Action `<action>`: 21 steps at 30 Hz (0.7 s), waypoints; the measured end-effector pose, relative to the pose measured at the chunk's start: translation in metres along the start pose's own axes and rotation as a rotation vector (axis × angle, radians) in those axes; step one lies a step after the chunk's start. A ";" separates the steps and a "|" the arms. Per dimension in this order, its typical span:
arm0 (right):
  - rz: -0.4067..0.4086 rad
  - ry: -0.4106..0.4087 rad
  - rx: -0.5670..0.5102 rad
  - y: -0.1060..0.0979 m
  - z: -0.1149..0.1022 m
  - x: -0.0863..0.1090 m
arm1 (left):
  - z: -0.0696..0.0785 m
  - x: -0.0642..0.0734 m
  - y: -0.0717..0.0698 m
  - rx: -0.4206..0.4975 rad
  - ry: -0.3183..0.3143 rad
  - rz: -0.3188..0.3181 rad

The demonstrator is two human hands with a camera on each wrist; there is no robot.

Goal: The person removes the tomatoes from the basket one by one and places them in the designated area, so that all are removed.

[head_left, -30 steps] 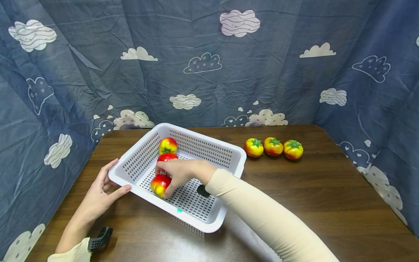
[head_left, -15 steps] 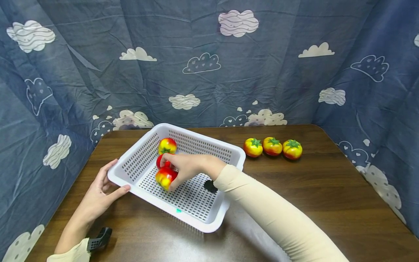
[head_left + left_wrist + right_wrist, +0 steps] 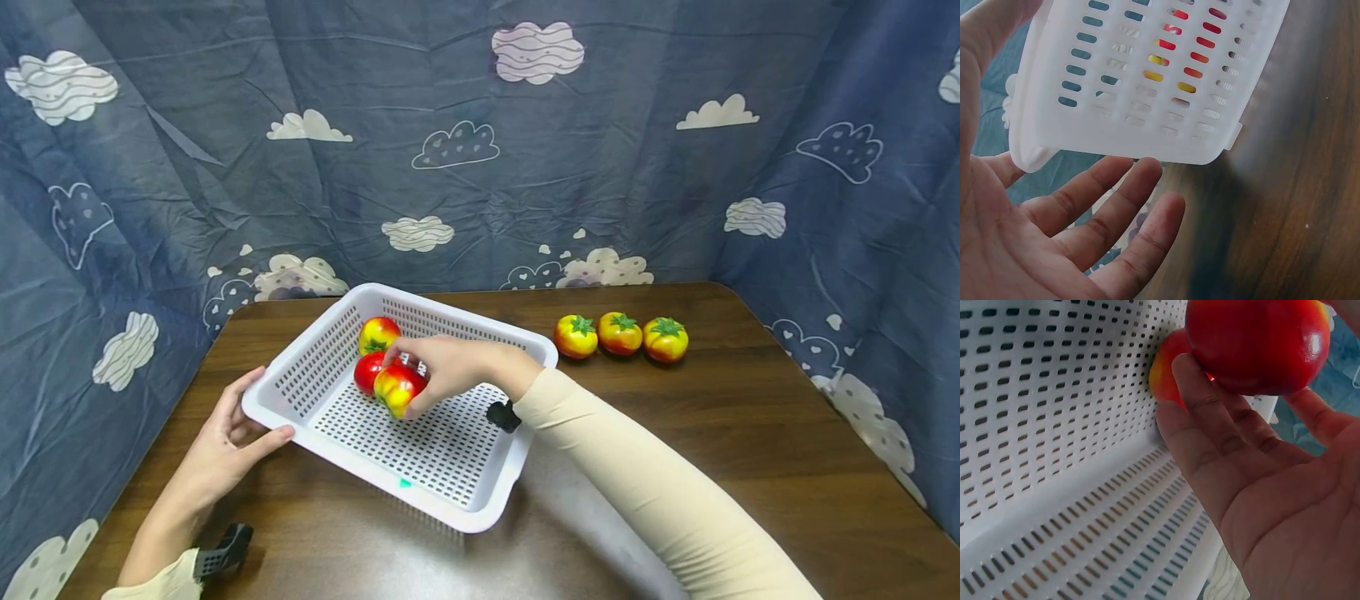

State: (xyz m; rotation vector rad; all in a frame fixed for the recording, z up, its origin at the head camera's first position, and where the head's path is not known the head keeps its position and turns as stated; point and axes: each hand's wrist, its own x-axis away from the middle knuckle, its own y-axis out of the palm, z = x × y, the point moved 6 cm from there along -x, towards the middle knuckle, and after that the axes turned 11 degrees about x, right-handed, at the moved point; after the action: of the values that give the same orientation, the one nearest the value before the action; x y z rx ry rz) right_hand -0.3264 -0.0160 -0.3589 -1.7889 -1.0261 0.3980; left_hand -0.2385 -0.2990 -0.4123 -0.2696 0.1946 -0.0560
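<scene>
The right hand [image 3: 450, 367] reaches into the white basket [image 3: 352, 457] from four o'clock, its grip curled round a red-and-yellow tomato [image 3: 397, 392] near the basket's middle; whether that fruit touches the basket floor, I cannot tell. From it, a red tomato [image 3: 367, 374] lies just beside at ten o'clock, and a yellow-topped tomato [image 3: 377, 334] farther off at eleven — both inside the basket. The left hand [image 3: 225, 437] grasps the basket's corner at nine o'clock, thumb on the rim, several fingertips under the outer wall. Beyond the basket, between two and three o'clock, three leafy tomatoes [image 3: 620, 335] sit in a row on the brown worktop [image 3: 712, 433], green leaves uppermost. Behind hangs a blue cloud-patterned curtain [image 3: 420, 83].
</scene>
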 end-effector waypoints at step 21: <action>0.080 -0.003 -0.110 -0.030 0.016 0.032 | -0.001 -0.001 -0.001 0.003 -0.028 -0.005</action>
State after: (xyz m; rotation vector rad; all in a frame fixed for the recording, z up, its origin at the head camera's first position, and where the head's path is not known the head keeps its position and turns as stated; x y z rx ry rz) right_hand -0.3321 0.0229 -0.3340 -1.9334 -0.9969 0.3999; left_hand -0.2401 -0.3003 -0.4130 -0.2679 0.1657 -0.0579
